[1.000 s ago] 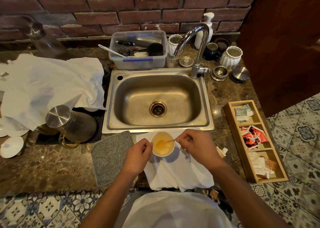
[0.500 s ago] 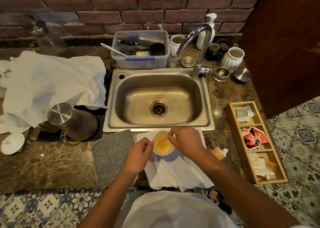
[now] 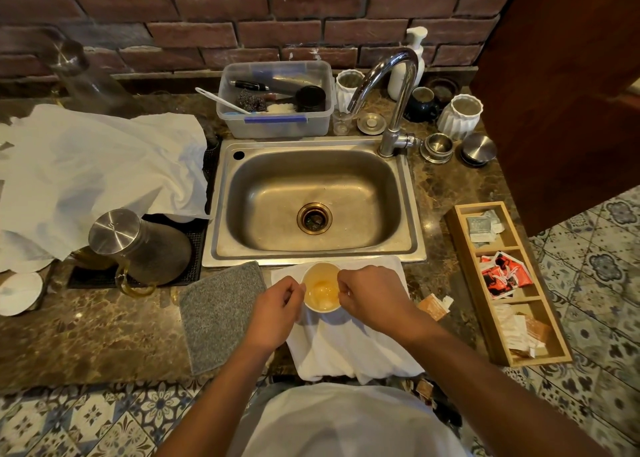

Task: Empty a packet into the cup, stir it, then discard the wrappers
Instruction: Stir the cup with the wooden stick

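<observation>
A small white cup (image 3: 322,287) with yellow-orange liquid stands on a white cloth (image 3: 349,349) at the counter's front edge, just below the sink. My left hand (image 3: 277,312) grips the cup's left side. My right hand (image 3: 372,297) sits at the cup's right rim, fingers pinched on a thin stir stick that is almost hidden by the fingers. A torn brown packet wrapper (image 3: 434,306) lies on the counter right of the cloth, beside my right wrist.
A steel sink (image 3: 311,200) with a tap (image 3: 391,99) lies behind the cup. To the right stands a wooden organiser (image 3: 509,285) with packets. A grey mat (image 3: 221,314) and a lidded glass carafe (image 3: 138,245) are at the left.
My right hand has moved left, from beside the cup to its right rim, taking the stir stick with it. My left hand has stayed on the cup.
</observation>
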Demonstrator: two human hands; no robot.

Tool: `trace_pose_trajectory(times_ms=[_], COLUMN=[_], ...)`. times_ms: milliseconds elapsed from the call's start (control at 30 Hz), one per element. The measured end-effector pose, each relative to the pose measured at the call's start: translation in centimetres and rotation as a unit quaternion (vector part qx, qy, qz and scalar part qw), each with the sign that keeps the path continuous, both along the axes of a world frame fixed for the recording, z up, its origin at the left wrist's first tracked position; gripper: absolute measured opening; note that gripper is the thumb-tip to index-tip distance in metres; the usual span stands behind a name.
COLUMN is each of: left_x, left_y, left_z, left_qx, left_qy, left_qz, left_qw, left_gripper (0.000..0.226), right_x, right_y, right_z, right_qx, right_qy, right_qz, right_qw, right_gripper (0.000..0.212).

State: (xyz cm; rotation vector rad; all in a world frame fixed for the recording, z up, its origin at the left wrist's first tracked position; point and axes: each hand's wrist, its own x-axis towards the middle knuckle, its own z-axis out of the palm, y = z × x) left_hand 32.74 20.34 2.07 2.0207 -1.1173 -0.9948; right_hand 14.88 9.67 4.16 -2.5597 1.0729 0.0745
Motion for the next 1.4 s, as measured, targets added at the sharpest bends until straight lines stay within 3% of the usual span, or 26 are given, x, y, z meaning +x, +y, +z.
trace_pose_trajectory(times_ms=[533,767,1033,1300,1400], left_x=[0.3,0.6,1.0,1.3,1.3], left_y=[0.1,0.2,-0.1,-0.3,-0.3], left_z=[-0.4,-1.6,-2.2,-2.1,-2.1], left_qx=[0.000,-0.002,-0.003,0.001,0.003], left_qy=[0.006,0.040,0.060,0.062,0.060], left_qz=[-0.003,-0.001,-0.020,-0.033,-0.037], left_qw=[1.000,0.999,0.998,0.998,0.998], left_gripper=[0.035,0.036,0.037,0.037,0.038], right_x=[1.9,-0.2,-0.7,0.8,1.0], right_y=[-0.9,0.2,1.1,0.8,0.0], right_z=[-0.6,-0.7,-0.4,-0.6,-0.2], right_qx=[0.025,-0.031,-0.029,0.029,-0.003], right_qy=[-0.024,-0.017,-0.024,-0.029,-0.027], right_qz=[-0.067,-0.030,-0.039,-0.102,-0.108], right_qw=[0.997,0.999,0.999,0.994,0.994], right_gripper=[0.026,0.025,0.025,0.026,0.027])
